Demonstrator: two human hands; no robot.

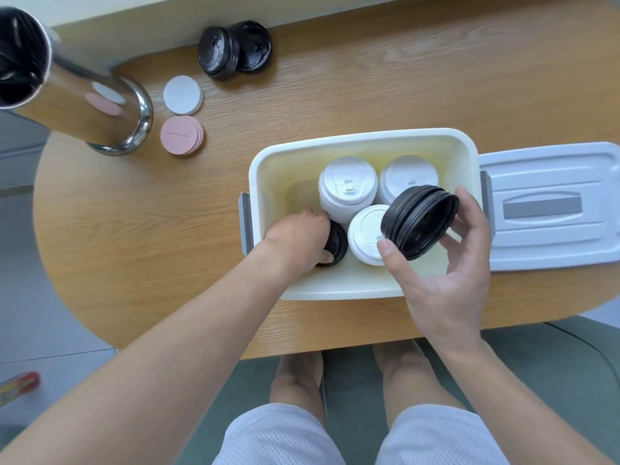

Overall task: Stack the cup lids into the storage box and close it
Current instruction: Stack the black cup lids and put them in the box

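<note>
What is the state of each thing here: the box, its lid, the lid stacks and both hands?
White plastic storage box: open, three white lid stacks inside.
Pale grey box lid: off, lying right of the box.
Left hand: inside the box, gripping a black lid stack.
Right hand: holding a tilted black lid stack over the box.
Black lids at the table's far edge: not yet packed.

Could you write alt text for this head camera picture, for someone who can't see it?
Two hands load lids into an open white box: the left hand sets black lids inside, the right hand holds a black stack above. More lids wait on the table.
</note>
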